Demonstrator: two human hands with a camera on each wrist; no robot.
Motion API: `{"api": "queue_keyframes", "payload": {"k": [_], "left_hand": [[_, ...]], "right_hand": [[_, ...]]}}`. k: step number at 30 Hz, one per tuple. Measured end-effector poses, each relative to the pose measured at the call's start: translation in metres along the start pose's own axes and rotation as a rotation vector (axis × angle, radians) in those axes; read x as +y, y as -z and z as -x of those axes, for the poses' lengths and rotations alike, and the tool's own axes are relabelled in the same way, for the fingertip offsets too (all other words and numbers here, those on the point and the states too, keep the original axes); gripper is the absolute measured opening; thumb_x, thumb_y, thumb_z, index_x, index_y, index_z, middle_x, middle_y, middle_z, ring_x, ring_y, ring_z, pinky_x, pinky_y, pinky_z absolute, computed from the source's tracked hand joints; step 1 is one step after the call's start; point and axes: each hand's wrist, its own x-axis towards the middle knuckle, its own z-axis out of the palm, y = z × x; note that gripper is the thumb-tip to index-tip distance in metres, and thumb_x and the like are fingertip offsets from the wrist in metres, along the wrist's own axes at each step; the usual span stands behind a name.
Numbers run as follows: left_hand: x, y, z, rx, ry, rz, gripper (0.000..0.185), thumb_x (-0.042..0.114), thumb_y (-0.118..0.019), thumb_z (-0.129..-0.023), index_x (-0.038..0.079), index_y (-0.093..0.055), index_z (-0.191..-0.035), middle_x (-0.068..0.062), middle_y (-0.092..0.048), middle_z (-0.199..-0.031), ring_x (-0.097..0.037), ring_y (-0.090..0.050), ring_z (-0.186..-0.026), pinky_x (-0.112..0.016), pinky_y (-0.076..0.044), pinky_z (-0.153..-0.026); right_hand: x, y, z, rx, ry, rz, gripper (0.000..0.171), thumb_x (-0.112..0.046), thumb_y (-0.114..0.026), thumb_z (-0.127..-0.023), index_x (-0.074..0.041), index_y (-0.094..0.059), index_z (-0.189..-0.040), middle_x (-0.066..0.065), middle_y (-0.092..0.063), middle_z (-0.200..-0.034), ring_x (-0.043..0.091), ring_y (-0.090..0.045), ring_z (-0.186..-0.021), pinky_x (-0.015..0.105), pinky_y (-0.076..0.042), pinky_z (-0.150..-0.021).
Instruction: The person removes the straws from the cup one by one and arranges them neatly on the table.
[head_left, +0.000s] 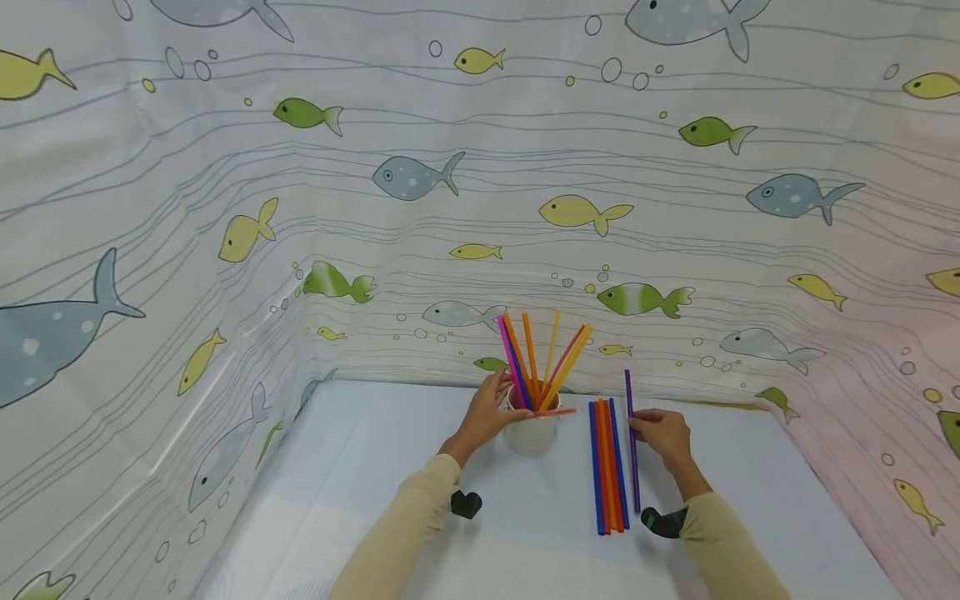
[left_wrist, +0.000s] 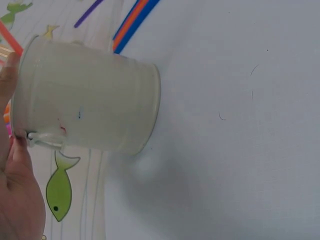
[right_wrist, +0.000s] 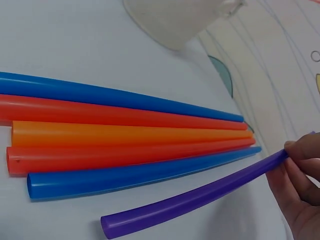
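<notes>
Straws: five blue, red and orange straws [head_left: 607, 467] lie side by side on table [head_left: 750, 475]; right hand [head_left: 663, 437] fingers pinch purple straw [head_left: 632, 450] beside them; left hand [head_left: 487, 412] grips white cup [head_left: 531, 433] of upright straws [head_left: 540, 358]; fish-print curtain [head_left: 225, 208] behind.

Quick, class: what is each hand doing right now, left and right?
Left hand: grips the white cup at its rim.
Right hand: pinches the purple straw.
</notes>
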Motion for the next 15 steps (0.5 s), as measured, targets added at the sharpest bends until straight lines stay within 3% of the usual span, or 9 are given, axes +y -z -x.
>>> {"api": "queue_keyframes", "payload": {"k": [6, 11, 15], "left_hand": [[0.000, 0.000, 0.000, 0.002, -0.002, 0.008, 0.100, 0.027, -0.082, -0.077, 0.008, -0.022, -0.155, -0.009, -0.042, -0.142, -0.019, -0.043, -0.134, -0.028, -0.036, -0.108], [-0.001, 0.000, 0.001, 0.002, -0.022, 0.028, 0.099, 0.024, -0.082, -0.078, 0.008, -0.022, -0.155, -0.013, -0.042, -0.142, -0.025, -0.043, -0.134, -0.036, -0.036, -0.109], [-0.001, 0.000, 0.001, 0.003, -0.020, 0.025, 0.100, 0.025, -0.082, -0.077, 0.007, -0.022, -0.154, -0.012, -0.042, -0.142, -0.023, -0.043, -0.134, -0.033, -0.036, -0.109]], "right_hand": [[0.009, -0.006, -0.001, 0.014, -0.050, 0.003, 0.035, -0.023, -0.072, -0.088, 0.005, -0.070, -0.110, 0.022, -0.069, -0.104, 0.023, -0.072, -0.077, 0.042, -0.060, -0.066], [0.010, -0.010, 0.004, -0.011, -0.039, 0.011, 0.035, -0.020, -0.068, -0.091, 0.007, -0.067, -0.114, 0.025, -0.067, -0.109, 0.028, -0.071, -0.085, 0.038, -0.059, -0.078], [0.009, -0.012, 0.009, -0.020, -0.037, 0.024, 0.034, -0.018, -0.069, -0.092, 0.007, -0.067, -0.114, 0.025, -0.067, -0.109, 0.028, -0.071, -0.085, 0.040, -0.059, -0.080]]}}
